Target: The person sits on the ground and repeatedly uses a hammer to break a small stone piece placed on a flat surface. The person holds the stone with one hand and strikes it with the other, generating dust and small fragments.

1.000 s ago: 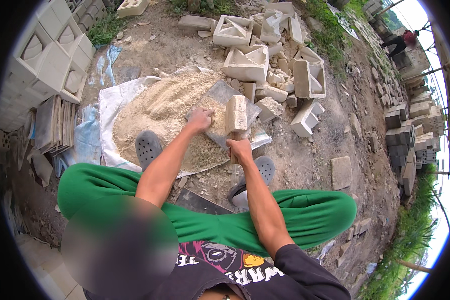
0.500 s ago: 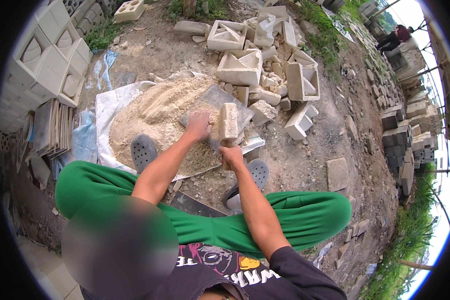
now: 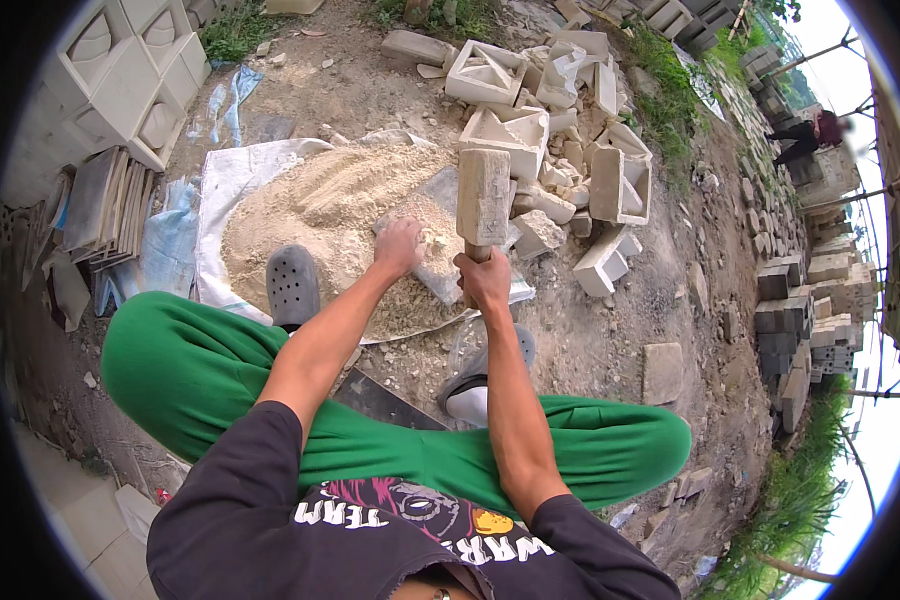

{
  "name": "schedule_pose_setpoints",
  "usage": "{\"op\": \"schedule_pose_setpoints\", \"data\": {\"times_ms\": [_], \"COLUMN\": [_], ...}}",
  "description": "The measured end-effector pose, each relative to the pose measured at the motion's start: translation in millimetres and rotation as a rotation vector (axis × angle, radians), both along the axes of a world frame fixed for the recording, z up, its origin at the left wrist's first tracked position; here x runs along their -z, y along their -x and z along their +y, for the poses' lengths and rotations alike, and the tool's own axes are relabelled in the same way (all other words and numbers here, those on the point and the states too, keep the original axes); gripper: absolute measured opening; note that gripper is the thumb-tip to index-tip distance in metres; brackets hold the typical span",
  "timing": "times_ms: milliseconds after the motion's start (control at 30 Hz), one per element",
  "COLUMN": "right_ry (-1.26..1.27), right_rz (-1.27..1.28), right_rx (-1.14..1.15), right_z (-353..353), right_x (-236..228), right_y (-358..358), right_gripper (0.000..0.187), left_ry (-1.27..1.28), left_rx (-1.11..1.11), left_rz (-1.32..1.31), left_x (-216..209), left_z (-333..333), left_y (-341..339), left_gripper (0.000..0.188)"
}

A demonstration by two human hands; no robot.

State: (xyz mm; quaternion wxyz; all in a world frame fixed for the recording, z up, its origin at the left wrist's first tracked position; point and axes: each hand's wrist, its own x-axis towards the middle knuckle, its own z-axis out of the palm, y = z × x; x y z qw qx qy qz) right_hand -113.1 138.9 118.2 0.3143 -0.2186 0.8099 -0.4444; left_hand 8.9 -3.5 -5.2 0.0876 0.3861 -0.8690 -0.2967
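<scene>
The right hand (image 3: pixel 485 282) is wrapped tight around the short handle of a blocky, pale mallet (image 3: pixel 483 197), whose rectangular head stands upright just above the flat grey slab (image 3: pixel 440 232). The left hand (image 3: pixel 401 245) presses down on that slab, fingers curled loosely over crumbly pale fragments. The slab lies at the right edge of the coarse sand heap (image 3: pixel 320 215) spread on a white woven sheet (image 3: pixel 225 180), with broken hollow concrete blocks (image 3: pixel 505 130) just beyond.

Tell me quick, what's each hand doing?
Left hand: resting on the crumbly stone slab, grip cannot be told.
Right hand: closed around the handle of the block mallet, raised upright.
</scene>
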Motion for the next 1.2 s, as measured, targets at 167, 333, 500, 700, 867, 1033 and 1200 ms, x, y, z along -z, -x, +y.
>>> {"op": "schedule_pose_setpoints", "data": {"times_ms": [167,333,500,700,867,1033,1200], "right_ry": [0.148,-0.343,-0.324,-0.133,-0.128,-0.322,-0.209], "right_rz": [0.123,0.297,-0.048,0.073,0.410,-0.030,-0.240], "right_rx": [0.016,-0.188,-0.054,-0.040,-0.107,-0.012,0.011], "right_z": [-8,31,26,-9,3,26,32], "right_x": [12,121,52,1,67,118,88], "right_y": [-1,-4,-10,-9,-26,-27,-12], "right_gripper": [0.019,0.028,0.030,0.033,0.032,0.036,0.029], "left_ry": [-0.101,-0.076,-0.073,-0.096,-0.090,-0.058,0.024], "left_rx": [-0.107,-0.123,-0.184,-0.159,-0.187,-0.241,-0.289], "left_rz": [0.058,0.075,0.114,0.068,0.108,0.193,0.181], "left_x": [-2,-8,2,-6,-9,-3,0], "left_z": [12,9,9,11,13,15,14], "left_y": [-3,1,-3,-2,-2,-8,-13], "left_gripper": [0.038,0.038,0.038,0.038,0.040,0.040,0.041]}}
